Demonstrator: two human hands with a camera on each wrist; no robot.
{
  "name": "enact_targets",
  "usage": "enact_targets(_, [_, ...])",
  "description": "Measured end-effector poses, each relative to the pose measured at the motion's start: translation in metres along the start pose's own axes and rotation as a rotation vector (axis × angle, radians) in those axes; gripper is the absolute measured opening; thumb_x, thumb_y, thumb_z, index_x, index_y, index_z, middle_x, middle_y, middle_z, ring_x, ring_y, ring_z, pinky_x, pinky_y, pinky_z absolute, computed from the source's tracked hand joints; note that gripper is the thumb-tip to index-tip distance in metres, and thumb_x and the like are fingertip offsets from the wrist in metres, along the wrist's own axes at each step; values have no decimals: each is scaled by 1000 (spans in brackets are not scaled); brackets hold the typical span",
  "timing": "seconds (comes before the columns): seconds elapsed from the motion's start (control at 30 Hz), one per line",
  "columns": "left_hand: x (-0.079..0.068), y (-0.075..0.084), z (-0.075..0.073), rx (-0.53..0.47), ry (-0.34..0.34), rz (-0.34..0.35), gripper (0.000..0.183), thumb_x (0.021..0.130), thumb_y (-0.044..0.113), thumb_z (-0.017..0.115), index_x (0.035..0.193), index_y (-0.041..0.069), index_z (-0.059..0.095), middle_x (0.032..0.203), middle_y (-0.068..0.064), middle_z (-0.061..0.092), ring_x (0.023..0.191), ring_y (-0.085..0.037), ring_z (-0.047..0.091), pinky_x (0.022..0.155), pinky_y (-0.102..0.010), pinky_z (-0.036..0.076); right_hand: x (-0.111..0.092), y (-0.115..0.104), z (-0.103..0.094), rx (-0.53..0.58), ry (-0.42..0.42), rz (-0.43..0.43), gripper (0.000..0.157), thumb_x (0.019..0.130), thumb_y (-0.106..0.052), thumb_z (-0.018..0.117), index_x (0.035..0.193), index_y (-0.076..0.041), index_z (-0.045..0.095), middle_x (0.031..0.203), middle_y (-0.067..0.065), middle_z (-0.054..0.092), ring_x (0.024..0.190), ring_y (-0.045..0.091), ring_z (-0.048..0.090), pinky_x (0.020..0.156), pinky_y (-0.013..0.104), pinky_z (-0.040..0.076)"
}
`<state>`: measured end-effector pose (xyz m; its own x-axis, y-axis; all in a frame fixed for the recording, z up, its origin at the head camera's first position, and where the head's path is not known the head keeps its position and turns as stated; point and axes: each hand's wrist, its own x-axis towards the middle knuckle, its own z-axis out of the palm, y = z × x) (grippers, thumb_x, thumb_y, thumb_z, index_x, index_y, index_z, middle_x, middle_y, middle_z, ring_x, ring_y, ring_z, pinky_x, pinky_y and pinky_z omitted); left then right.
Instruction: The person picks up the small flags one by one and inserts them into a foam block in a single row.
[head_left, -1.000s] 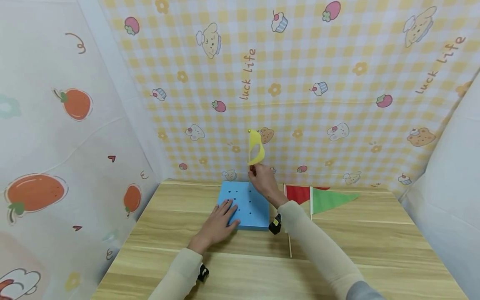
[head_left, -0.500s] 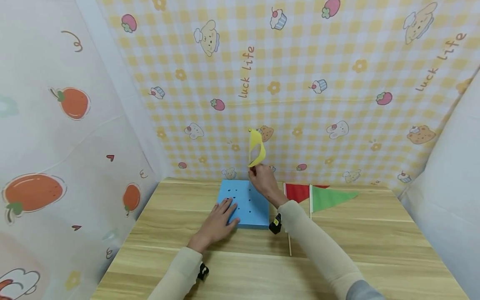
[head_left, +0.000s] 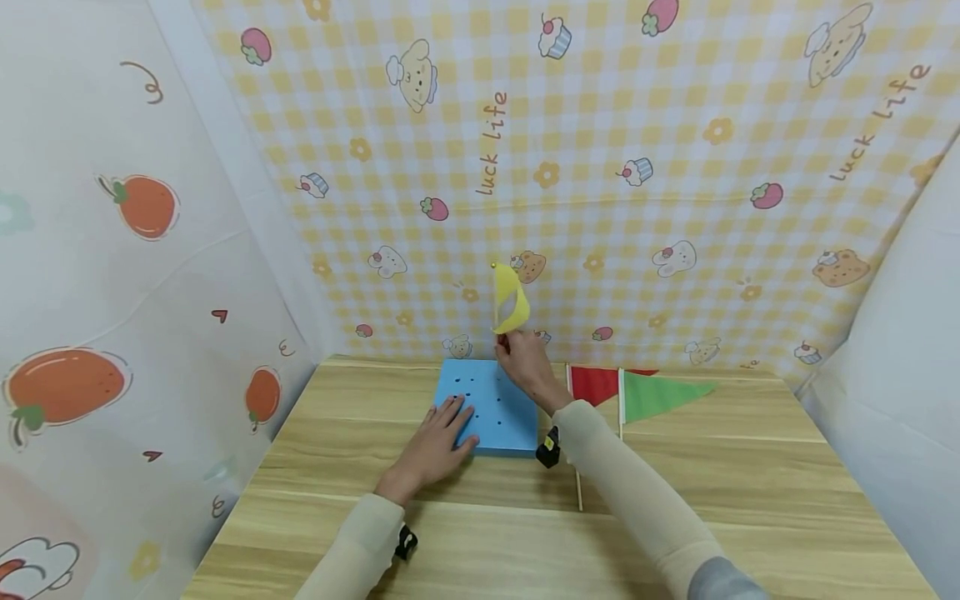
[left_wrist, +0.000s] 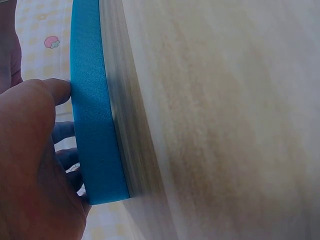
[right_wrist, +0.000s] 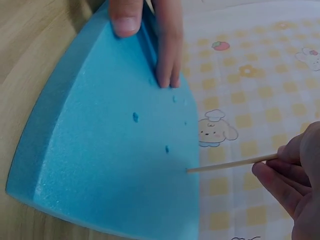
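Observation:
A blue foam block with several small holes lies flat near the table's back edge. Spread over its left part is my left hand, fingers straight and resting on the top; the left wrist view has the thumb at the block's edge. My right hand is above the block's far right corner, pinching the thin wooden stick of a yellow flag. The flag stands upright and curls above the fist. In the right wrist view the stick's lower tip meets the foam's top near its far edge.
A red flag and a green pennant lie on the wooden table right of the block, their sticks partly hidden by my right forearm. A checked cloth hangs directly behind the table, and a white printed cloth closes the left side.
The yellow flag's top has tipped slightly left, and my right hand has shifted very slightly with it. My left hand stays on the block.

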<state>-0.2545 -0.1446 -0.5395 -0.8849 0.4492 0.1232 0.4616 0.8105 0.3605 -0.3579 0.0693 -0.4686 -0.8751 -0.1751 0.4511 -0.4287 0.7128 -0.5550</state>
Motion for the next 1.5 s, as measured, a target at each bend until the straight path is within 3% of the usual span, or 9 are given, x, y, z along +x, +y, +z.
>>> enact_targets(0.63, [4, 5, -4, 4, -25, -22, 62, 112, 41, 53, 162, 7, 45, 174, -18, 31, 164, -39, 24, 133, -61, 21, 4, 4, 0, -7, -24, 21, 5, 103, -11, 70, 104, -6, 70, 92, 9, 75, 75, 18, 66, 68, 30, 59])
enact_targets(0.87, [5, 5, -3, 4, -26, -16, 62, 112, 41, 53, 162, 6, 45, 174, -19, 31, 164, -40, 24, 133, -61, 20, -2, 6, -5, 31, -51, 75, 7, 104, -12, 69, 107, -6, 68, 97, 9, 73, 79, 20, 66, 70, 31, 61])
enact_targets(1.17, [3, 4, -2, 9, -21, -7, 61, 112, 40, 52, 162, 6, 46, 174, -20, 31, 164, -40, 24, 133, -61, 20, -15, 14, -32, -9, -52, 44, 5, 104, -13, 68, 105, -8, 70, 95, 8, 72, 81, 21, 63, 73, 34, 60])
enact_targets(1.5, [0, 2, -2, 2, -19, -7, 61, 112, 39, 52, 162, 4, 45, 174, -21, 30, 164, -42, 23, 133, -61, 19, -41, 42, -70, -71, -24, -28, 6, 104, -10, 68, 103, -7, 73, 92, 6, 75, 73, 15, 65, 68, 35, 57])
